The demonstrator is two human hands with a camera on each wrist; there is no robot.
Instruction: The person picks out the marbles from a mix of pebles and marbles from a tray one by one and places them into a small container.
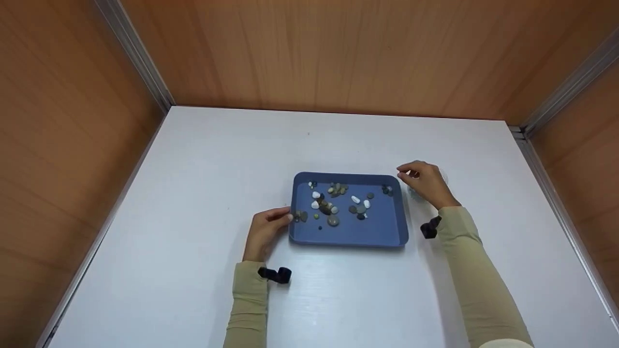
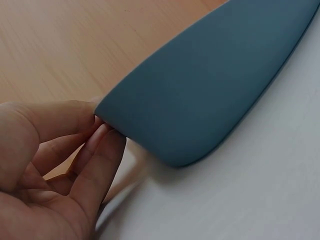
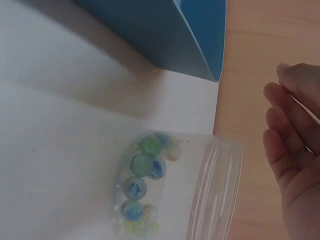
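Note:
A blue tray (image 1: 382,227) lies in the middle of the white table and holds several pebbles (image 1: 332,209), white, grey and brown, plus a few small dark marbles. My left hand (image 1: 287,216) pinches the tray's left rim; in the left wrist view the thumb and fingers (image 2: 97,127) meet on the tray's (image 2: 210,85) rounded corner. My right hand (image 1: 406,173) hovers just right of the tray's far right corner, fingers loosely bent, with nothing seen in them. Under it stands a clear jar (image 3: 215,190) with several glass marbles (image 3: 142,165) inside, beside the tray's wall (image 3: 175,30).
Wooden walls (image 1: 314,53) close in the table (image 1: 203,159) on the left, back and right, with metal strips in the corners. Black wrist straps (image 1: 275,274) sit on both beige sleeves. The bare tabletop spreads all around the tray.

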